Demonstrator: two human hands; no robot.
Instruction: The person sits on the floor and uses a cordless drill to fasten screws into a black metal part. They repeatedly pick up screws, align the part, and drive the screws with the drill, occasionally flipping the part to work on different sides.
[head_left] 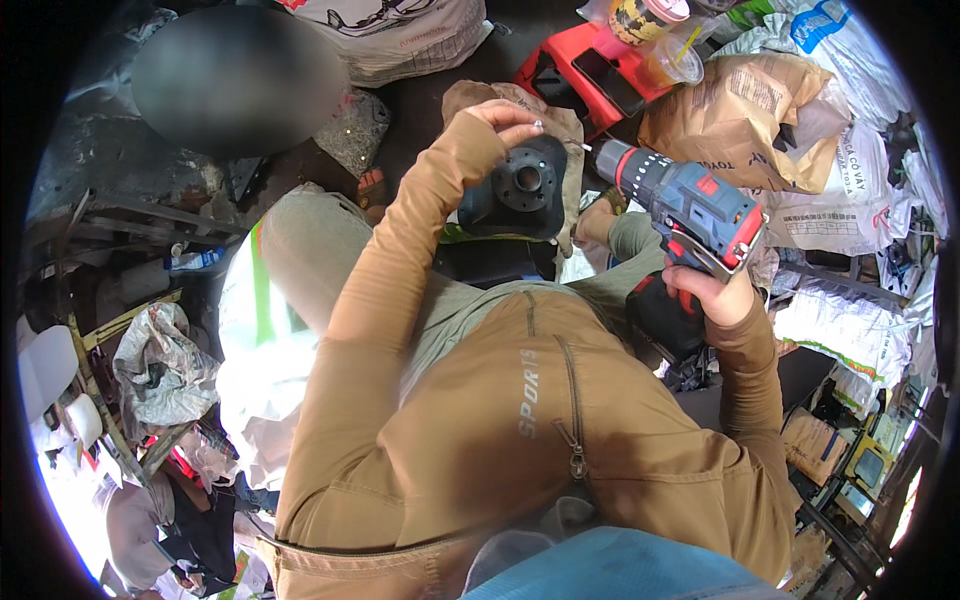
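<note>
Gripping blue-black drill [690,205] at two o'clock with right hand [708,292], fingers clamped around it, holding small shiny piece [538,125] with left hand [496,118] toward twelve, fingertips together on it, just beside black holed part [508,188].

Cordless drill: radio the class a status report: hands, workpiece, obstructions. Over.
Right hand gripping cordless drill. Left hand pinching small silvery piece. Black square-flanged part: central hole visible. Left hand overlaps its far edge in view.

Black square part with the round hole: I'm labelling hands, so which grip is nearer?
Left. The left grip is by the upper edge of the black part; the right grip, holding the drill, is farther off, lower right.
</note>
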